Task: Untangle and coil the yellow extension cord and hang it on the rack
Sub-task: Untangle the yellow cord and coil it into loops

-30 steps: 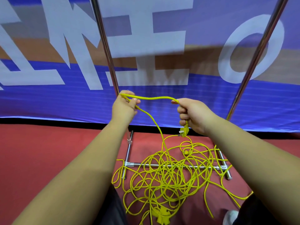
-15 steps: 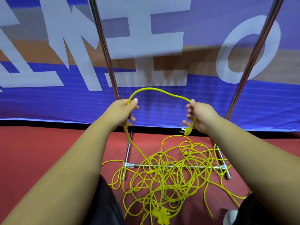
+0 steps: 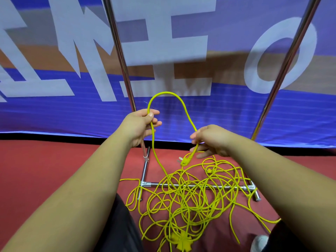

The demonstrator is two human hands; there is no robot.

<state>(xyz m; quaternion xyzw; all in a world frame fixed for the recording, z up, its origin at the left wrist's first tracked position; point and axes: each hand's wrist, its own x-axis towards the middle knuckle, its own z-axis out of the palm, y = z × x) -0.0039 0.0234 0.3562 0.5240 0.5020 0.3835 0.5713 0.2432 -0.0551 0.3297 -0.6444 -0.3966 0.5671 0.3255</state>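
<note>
The yellow extension cord (image 3: 189, 199) lies in a tangled heap on the red floor, across the rack's base bar (image 3: 200, 186). Its socket block (image 3: 181, 241) sits at the heap's near edge. My left hand (image 3: 141, 124) pinches the cord between thumb and fingers. From there the cord arches up in a tall loop (image 3: 168, 93) and comes down into my right hand (image 3: 211, 140), which grips it just above the plug (image 3: 185, 160). The plug dangles below that hand. The rack's two upright poles (image 3: 120, 57) rise on either side.
A blue, brown and white banner (image 3: 181, 51) hangs close behind the rack. The right upright pole (image 3: 283, 70) leans outward. Red floor (image 3: 45, 170) spreads to the left. My dark trousers and a white shoe (image 3: 260, 242) sit at the bottom edge.
My hands have come closer together and the right one has dropped, so the span of cord between them has risen from a flat line into a tall narrow loop.
</note>
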